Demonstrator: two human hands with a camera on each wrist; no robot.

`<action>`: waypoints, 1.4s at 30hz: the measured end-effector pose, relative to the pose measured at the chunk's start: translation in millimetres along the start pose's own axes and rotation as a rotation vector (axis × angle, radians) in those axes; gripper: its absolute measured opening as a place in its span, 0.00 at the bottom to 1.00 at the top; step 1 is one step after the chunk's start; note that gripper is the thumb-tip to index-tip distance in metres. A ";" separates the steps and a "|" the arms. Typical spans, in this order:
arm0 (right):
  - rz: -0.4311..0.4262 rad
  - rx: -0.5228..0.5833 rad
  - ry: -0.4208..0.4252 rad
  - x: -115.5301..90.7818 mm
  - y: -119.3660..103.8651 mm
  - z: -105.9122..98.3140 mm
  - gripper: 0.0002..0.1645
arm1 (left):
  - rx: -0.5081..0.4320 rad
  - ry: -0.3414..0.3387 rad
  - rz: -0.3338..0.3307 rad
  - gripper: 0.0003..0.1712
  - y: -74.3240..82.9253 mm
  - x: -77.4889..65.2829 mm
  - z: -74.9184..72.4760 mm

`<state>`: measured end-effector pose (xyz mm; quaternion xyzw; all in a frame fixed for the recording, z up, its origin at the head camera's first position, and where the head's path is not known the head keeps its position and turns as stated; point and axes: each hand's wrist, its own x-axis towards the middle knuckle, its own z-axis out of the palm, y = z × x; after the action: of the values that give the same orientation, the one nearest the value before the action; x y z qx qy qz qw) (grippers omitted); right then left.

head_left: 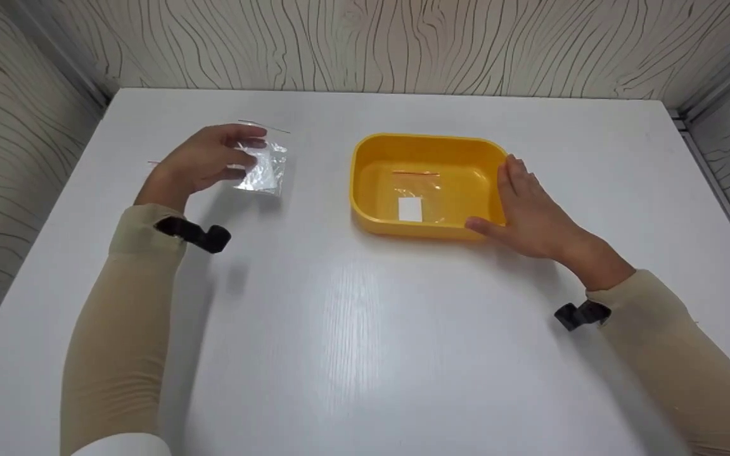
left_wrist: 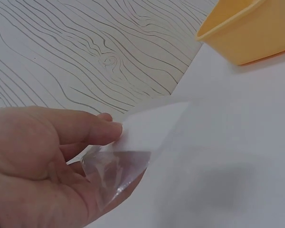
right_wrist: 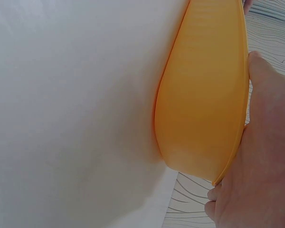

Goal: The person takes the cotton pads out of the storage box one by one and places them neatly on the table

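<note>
Between the thumb and fingers of my left hand (head_left: 210, 158) is a small clear zip bag (head_left: 270, 168) with a white piece inside, pinched above the table's left part. The left wrist view shows this bag (left_wrist: 133, 137) bent and shiny in the grip. My right hand (head_left: 533, 215) rests against the right end of a yellow plastic box (head_left: 425, 229), fingers straight along the rim and thumb on the front edge. Inside the box lies another clear zip bag (head_left: 428, 187) with a reddish seal line and a white square.
The white table (head_left: 339, 329) carries the box right of its middle, toward the back. A patterned wood-grain panel (head_left: 390, 44) rises behind the table. A short reddish strip (head_left: 153, 163) shows beside the left wrist; what it belongs to is hidden.
</note>
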<state>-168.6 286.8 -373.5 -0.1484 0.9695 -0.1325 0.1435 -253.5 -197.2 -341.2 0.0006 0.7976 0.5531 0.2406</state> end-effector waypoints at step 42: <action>0.020 0.009 -0.008 1.3 1.8 1.3 0.72 | 0.138 0.048 -0.185 0.32 -40.2 7.0 -24.6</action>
<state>-169.9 287.7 -375.5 -0.1384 0.9697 -0.1349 0.1492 -258.5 -232.6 -372.7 -0.0696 0.8359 0.4723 0.2707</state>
